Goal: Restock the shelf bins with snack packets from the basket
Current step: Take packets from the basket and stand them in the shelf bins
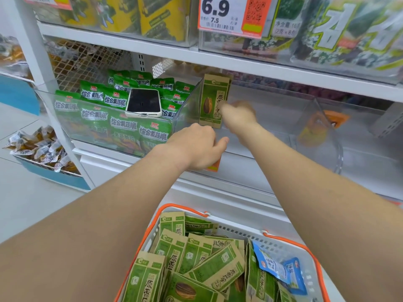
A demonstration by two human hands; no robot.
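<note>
A white basket [235,225] with orange handles sits at the bottom, holding several green-and-brown sunflower seed packets [196,258] and blue packets [281,273]. On the shelf ahead is a clear bin [272,171]. One seed packet [212,94] stands upright against the bin's left wall. My right hand [239,114], blurred, reaches inside the bin and holds that packet at its lower right edge. My left hand [196,147] has its fingers curled over the bin's front rim, thumb pointing right.
The neighbouring left bin is full of green snack packets [124,125], with a phone [144,102] lying on top. An orange packet [314,129] lies in the bin to the right. A price tag [231,16] hangs from the shelf above. A blue crate of wrapped snacks [43,149] stands on the floor at left.
</note>
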